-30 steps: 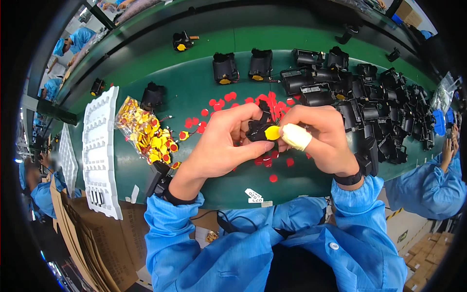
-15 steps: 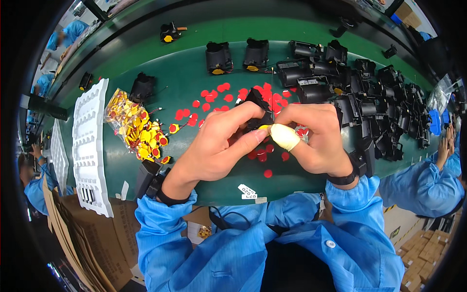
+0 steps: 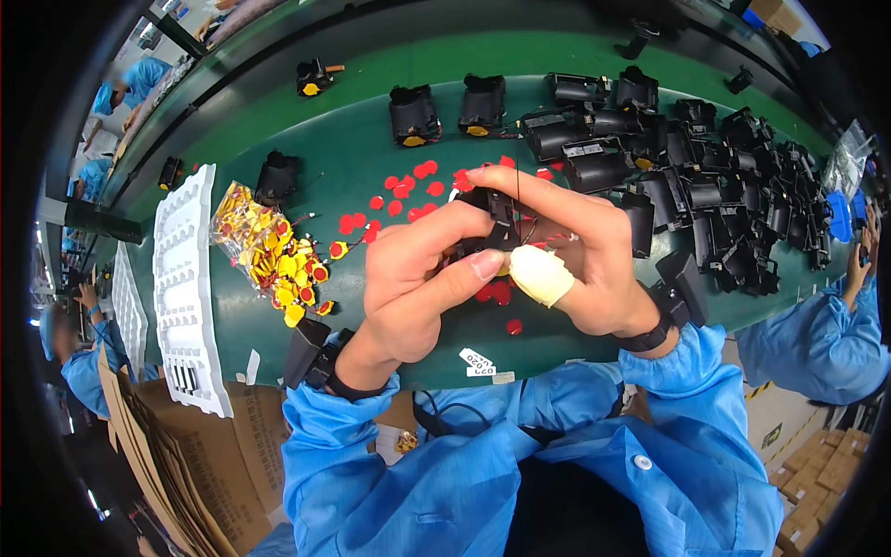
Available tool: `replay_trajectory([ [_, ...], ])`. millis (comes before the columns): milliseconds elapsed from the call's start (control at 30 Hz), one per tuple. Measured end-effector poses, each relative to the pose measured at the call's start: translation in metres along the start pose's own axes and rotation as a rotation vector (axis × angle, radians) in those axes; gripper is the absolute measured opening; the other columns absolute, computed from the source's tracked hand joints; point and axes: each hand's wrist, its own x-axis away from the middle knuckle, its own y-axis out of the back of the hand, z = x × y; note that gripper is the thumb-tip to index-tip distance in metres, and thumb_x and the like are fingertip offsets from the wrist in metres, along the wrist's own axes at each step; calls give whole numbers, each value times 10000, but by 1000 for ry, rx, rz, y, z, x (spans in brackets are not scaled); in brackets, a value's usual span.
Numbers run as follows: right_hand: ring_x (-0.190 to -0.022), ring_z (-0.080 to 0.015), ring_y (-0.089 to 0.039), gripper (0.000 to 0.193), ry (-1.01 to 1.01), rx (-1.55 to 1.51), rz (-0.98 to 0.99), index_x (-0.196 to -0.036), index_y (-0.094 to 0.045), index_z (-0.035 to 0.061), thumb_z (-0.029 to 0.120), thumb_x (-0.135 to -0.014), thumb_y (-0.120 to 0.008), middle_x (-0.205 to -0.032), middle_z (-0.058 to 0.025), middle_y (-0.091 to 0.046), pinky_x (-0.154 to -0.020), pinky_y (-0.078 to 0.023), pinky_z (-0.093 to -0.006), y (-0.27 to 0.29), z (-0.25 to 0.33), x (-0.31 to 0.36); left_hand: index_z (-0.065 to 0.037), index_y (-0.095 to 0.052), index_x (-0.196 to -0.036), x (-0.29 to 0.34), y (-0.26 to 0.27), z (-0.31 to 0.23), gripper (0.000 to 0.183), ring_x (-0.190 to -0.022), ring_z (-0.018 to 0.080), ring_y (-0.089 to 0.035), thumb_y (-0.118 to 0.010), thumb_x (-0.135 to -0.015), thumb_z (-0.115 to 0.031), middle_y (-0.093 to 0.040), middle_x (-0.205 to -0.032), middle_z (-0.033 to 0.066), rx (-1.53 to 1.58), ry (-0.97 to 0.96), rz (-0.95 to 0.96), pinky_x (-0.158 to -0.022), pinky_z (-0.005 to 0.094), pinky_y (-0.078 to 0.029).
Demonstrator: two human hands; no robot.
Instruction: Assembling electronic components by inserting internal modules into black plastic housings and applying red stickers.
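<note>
Between both hands, just above the green table, is a black plastic housing point(image 3: 501, 212) with thin wires about it. My left hand point(image 3: 413, 274) wraps its near left side, thumb pressed along the lower edge. On the other side, my right hand point(image 3: 594, 255) grips it too, with the index finger stretched over its far end. A pale yellow finger cot point(image 3: 541, 276) covers my right thumb, which meets the left thumb. Much of the housing's underside is hidden by my fingers. Red round stickers point(image 3: 430, 171) lie scattered on the table behind and below the hands.
Many black housings point(image 3: 664, 200) crowd the right side, with two more point(image 3: 413, 116) at the back. On the left lie yellow round pieces with red centres point(image 3: 295, 269), partly in a clear bag, beside a white plastic tray point(image 3: 190, 297). A white label point(image 3: 477, 362) is near the front edge.
My right index finger has reached up over the housing's far end. The housing is turned, and the yellow piece seen between my thumbs is now mostly hidden. The view has shifted slightly.
</note>
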Motion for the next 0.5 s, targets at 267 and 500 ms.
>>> replay_trajectory([
  [267, -1067, -230, -665, 543, -7, 122, -95, -1329, -550, -108, 63, -834, -693, -1237, -222, -650, -905, -573, -344, -4, 11, 0, 56, -604, -1101, -2, -3, 10, 207, -741, 55, -518, -610, -965, -101, -625, -890, 39, 76, -109, -45, -624, 210, -382],
  [500, -896, -146, -693, 507, -247, -256, -110, -1328, -548, -71, 69, -866, -705, -1110, -156, -672, -748, -600, -285, -3, 1, 3, 50, -576, -1149, -4, 6, 1, 212, -761, 40, -521, -573, -984, -83, -616, -917, 22, 89, 79, 65, -643, 200, -401],
])
